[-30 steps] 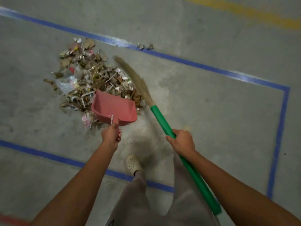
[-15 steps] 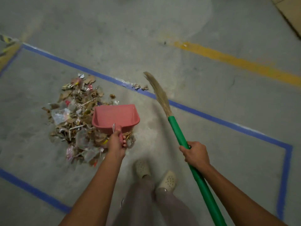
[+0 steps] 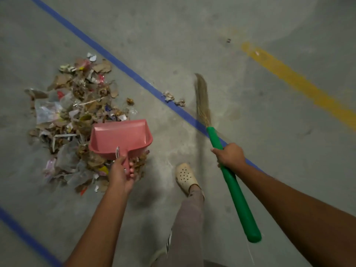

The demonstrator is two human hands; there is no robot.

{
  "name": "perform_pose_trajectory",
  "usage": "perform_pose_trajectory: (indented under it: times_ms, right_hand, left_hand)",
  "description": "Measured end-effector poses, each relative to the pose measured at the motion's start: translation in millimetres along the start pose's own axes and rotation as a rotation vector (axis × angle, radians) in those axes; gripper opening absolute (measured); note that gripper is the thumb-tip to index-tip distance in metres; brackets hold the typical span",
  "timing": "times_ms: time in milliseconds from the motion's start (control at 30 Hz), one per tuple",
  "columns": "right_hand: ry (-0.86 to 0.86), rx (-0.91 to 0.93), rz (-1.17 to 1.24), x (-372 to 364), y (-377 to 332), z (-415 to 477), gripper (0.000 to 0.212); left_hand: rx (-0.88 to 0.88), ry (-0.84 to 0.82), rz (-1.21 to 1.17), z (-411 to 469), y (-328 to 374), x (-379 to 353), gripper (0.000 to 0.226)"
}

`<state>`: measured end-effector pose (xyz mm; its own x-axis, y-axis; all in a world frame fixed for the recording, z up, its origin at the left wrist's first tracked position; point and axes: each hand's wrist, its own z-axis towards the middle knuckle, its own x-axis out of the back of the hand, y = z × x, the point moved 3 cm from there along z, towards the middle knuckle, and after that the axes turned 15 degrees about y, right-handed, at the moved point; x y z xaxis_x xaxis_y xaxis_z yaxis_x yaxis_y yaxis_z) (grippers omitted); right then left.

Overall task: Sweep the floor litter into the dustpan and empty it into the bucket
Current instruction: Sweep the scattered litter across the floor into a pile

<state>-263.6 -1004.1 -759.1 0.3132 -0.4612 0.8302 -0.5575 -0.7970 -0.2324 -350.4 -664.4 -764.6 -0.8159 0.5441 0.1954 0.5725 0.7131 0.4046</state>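
The left hand (image 3: 123, 170) grips the slim handle of a pink moulded-plastic dustpan (image 3: 119, 137), fingers curled underneath and thumb along the top. The pan is smooth and scoop-shaped, with raised side walls and a flat open lip pointing far. It sits over the near right edge of the litter pile (image 3: 73, 116), though I cannot tell whether it touches the floor. A small metal ring (image 3: 117, 151) hangs where the handle meets the pan.

The pile spreads across the left of the scene. It is made of torn brown cardboard, crumpled clear plastic film, white paper strips and a few red and yellow scraps (any print on them is too small to read). Two loose crumpled scraps (image 3: 173, 98) lie apart from it on the blue tape line (image 3: 134, 76), just left of the broom's bristles (image 3: 202, 99).

The right hand (image 3: 230, 154) is wrapped round the glossy green plastic handle of a grass broom (image 3: 234, 185). Its tapering straw-coloured bristles point far and are blurred.

The floor (image 3: 192, 35) is mottled grey concrete. A worn yellow painted stripe (image 3: 296, 81) runs at far right, and a second blue line (image 3: 25, 236) at near left. A cream perforated clog (image 3: 185, 176) and a grey trouser leg (image 3: 189, 218) stand between the arms.
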Motion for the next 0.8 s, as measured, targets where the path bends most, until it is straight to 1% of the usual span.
perform_pose_trajectory:
  times_ms: [100, 167, 267, 333, 400, 533, 667, 800]
  right_hand:
    - [-0.105, 0.195, -0.265, -28, -30, 25, 0.047]
    - [-0.174, 0.340, -0.395, -44, -43, 30, 0.045]
    - [-0.212, 0.550, -0.485, -50, -55, 36, 0.043]
    - [-0.208, 0.634, -0.477, -44, -58, 35, 0.039]
    - [-0.168, 0.653, -0.444, -35, -56, 32, 0.036]
    - [-0.066, 0.575, -0.387, -13, -49, 37, 0.037]
    - [0.003, 0.537, -0.313, 14, -48, 55, 0.042]
    - [0.105, 0.510, -0.148, 43, -50, 78, 0.040]
  left_hand:
    - [0.002, 0.075, -0.016, 33, 1, 1, 0.017]
    - [0.004, 0.106, -0.022, 47, 2, 2, 0.017]
    - [0.015, 0.149, 0.004, 56, 3, 1, 0.021]
    - [0.014, 0.172, 0.039, 54, 5, -1, 0.025]
    - [0.010, 0.185, 0.048, 49, 6, -6, 0.024]
    - [-0.011, 0.183, 0.052, 38, 10, -26, 0.019]
    - [-0.036, 0.090, 0.079, 27, 13, -58, 0.019]
    - [-0.046, 0.021, 0.104, 20, 21, -106, 0.016]
